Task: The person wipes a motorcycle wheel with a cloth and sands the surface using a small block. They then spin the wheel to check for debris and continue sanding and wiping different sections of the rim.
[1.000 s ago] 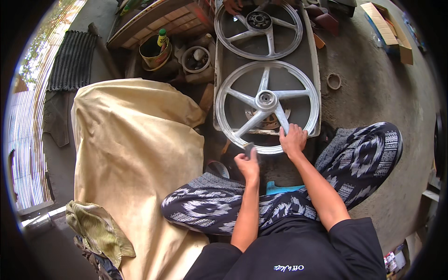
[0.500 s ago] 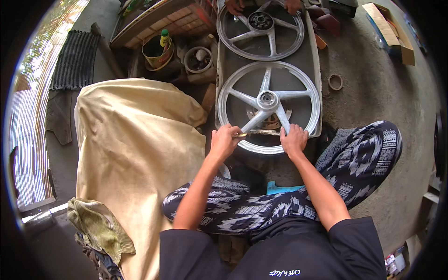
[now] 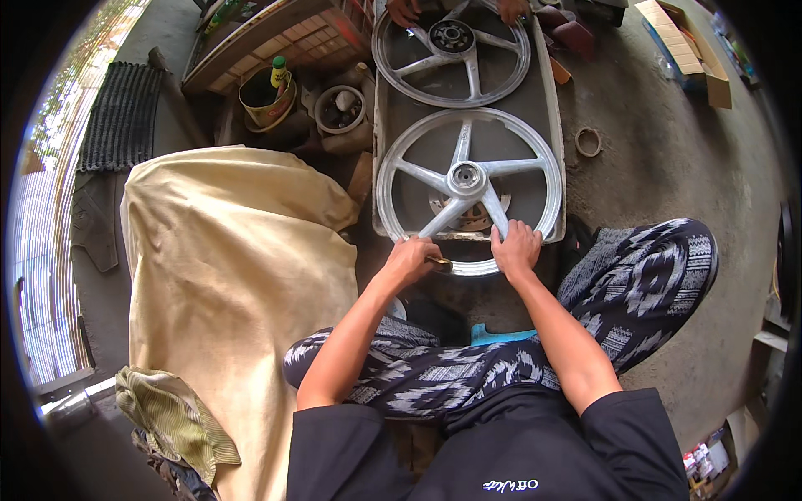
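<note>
A silver five-spoke motorcycle wheel rim (image 3: 511,166) lies over the near end of a shallow tray (image 3: 554,125), its near edge sticking out toward me. My left hand (image 3: 413,260) is closed at the near-left part of this rim, pinching a small flat piece (image 3: 439,264), yellowish and dark, against it. What exactly the piece is cannot be made out. My right hand (image 3: 517,248) grips the rim where the near-right spoke meets it. A brake disc (image 3: 474,219) shows beneath the spokes.
Another person's hands (image 3: 404,11) hold a second spoked wheel (image 3: 473,73) at the tray's far end. Left of the tray stand a bucket (image 3: 269,107) with a green-capped bottle and a round pot (image 3: 340,109). A tan cover (image 3: 242,242) drapes something large at left. A ring (image 3: 588,143) lies on the floor.
My left hand has slid rightward and nearer along the rim, and the small piece in it now tips downward. My right hand keeps its grip. The whole view has shifted slightly.
</note>
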{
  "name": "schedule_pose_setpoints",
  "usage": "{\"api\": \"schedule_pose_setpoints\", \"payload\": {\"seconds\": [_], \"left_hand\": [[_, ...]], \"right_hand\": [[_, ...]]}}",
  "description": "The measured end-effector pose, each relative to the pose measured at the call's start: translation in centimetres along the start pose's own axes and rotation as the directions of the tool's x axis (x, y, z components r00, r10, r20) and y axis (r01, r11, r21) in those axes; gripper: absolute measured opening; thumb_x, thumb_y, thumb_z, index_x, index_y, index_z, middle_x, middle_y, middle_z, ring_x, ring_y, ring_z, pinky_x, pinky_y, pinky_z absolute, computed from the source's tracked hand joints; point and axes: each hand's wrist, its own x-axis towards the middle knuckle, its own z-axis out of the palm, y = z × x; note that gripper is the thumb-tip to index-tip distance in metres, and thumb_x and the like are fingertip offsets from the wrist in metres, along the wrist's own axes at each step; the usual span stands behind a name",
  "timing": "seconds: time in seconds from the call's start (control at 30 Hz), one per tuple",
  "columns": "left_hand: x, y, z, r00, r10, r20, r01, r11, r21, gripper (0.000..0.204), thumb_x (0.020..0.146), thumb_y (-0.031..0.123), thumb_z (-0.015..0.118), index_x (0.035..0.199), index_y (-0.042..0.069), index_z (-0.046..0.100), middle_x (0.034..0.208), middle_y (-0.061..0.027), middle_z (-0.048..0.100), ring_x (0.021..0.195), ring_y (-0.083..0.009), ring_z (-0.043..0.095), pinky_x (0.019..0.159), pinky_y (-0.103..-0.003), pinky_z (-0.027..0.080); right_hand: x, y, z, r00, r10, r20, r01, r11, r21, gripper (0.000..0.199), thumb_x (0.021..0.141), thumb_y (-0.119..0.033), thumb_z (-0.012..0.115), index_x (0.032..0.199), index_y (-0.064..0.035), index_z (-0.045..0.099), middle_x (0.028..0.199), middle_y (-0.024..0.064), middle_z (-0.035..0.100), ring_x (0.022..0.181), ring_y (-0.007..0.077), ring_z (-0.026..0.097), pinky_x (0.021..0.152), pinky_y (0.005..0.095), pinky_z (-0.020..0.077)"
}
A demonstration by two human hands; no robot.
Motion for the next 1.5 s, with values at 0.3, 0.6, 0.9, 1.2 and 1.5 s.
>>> {"api": "schedule_pose_setpoints", "payload": {"seconds": [0.3,0.6,0.9,1.2,1.5], "left_hand": [[0.3,1.6,1.5,0.997,0.063,-0.041,-0.064,0.998,-0.014,0.019,0.076,0.013,0.069,0.095,0.015,0.068,0.096,-0.0037,0.066,0.103,-0.0284,0.061,0.084,-0.051,0.041],[-0.1,0.3,0.9,0.998,0.025,-0.060,-0.026,1.000,-0.012,0.014,0.074,0.016,0.073,0.087,0.016,0.069,0.089,-0.0013,0.065,0.099,-0.0265,0.061,0.083,-0.048,0.037],[-0.3,-0.7,0.4,0.998,-0.058,-0.032,0.060,0.995,0.076,0.016,0.072,0.021,0.077,0.087,0.018,0.071,0.091,0.0012,0.066,0.104,-0.0250,0.059,0.085,-0.047,0.033],[3.1,5.2,4.9,0.988,0.100,-0.114,-0.111,0.989,-0.095,0.021,0.073,0.013,0.069,0.093,0.015,0.066,0.093,-0.0007,0.065,0.103,-0.0269,0.059,0.085,-0.048,0.035],[0.7,1.7,2.5,0.995,0.033,-0.097,-0.033,0.999,0.004,0.016,0.073,0.013,0.069,0.088,0.018,0.067,0.092,-0.0004,0.065,0.098,-0.0263,0.060,0.081,-0.048,0.034]], "right_hand": [[0.0,-0.6,-0.2,1.000,-0.011,-0.001,0.011,1.000,-0.008,0.037,0.089,-0.041,0.059,0.088,-0.0046,0.065,0.091,0.0127,0.066,0.092,0.0297,0.062,0.088,0.0430,0.0404],[0.0,-0.5,-0.4,1.000,-0.001,0.005,0.001,0.999,-0.034,0.037,0.090,-0.041,0.058,0.088,-0.0050,0.065,0.091,0.0123,0.066,0.092,0.0289,0.062,0.088,0.0427,0.0404],[0.0,0.0,-0.3,1.000,-0.002,-0.002,0.002,0.999,-0.043,0.037,0.090,-0.042,0.058,0.088,-0.0052,0.065,0.091,0.0126,0.066,0.092,0.0289,0.062,0.089,0.0424,0.0403],[-0.1,0.0,0.1,1.000,-0.019,-0.013,0.018,0.999,-0.043,0.039,0.090,-0.043,0.056,0.088,-0.0044,0.065,0.092,0.0139,0.066,0.093,0.0312,0.062,0.088,0.0438,0.0405],[0.1,0.1,-0.1,1.000,-0.015,-0.012,0.015,0.999,-0.041,0.042,0.091,-0.044,0.054,0.088,-0.0042,0.065,0.090,0.0142,0.066,0.092,0.0318,0.062,0.086,0.0448,0.0399]]}}
